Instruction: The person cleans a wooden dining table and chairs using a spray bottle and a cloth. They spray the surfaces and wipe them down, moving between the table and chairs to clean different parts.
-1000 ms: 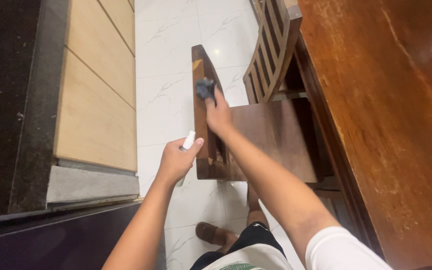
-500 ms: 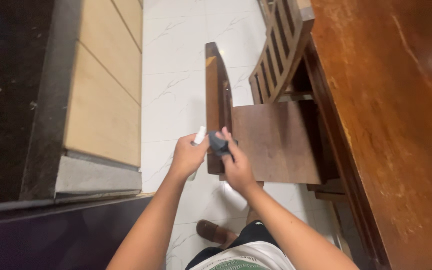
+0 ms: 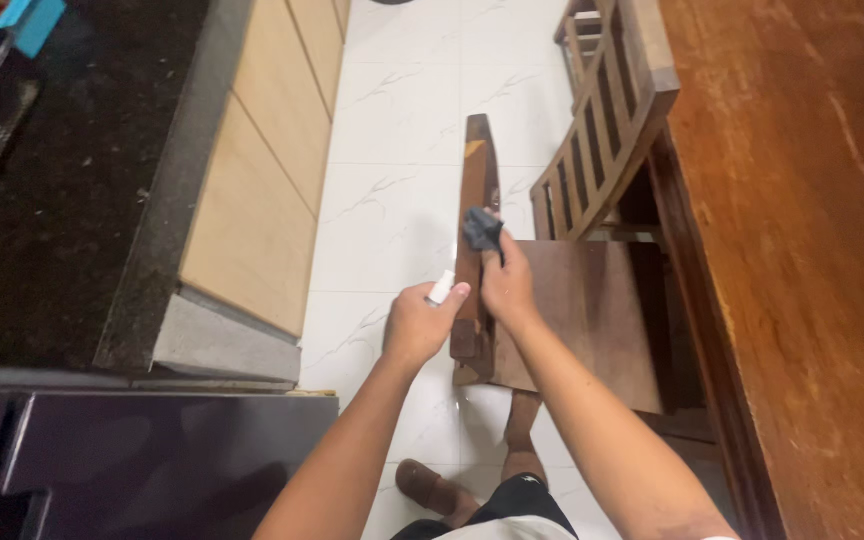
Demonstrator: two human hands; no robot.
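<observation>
Pressing one dark cloth (image 3: pixel 481 229) against one of two chairs (image 3: pixel 477 200), right hand (image 3: pixel 508 283); left hand (image 3: pixel 418 322) grips one white bottle (image 3: pixel 441 287).

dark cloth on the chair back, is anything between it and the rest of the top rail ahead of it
Nothing visible. The right hand presses the dark cloth on the chair's top rail, and the rail beyond it is bare wood. The left hand holds a small white bottle beside the rail, behind the cloth.

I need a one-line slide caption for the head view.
Right hand presses dark cloth on chair backrest; left hand holds white bottle.
</observation>
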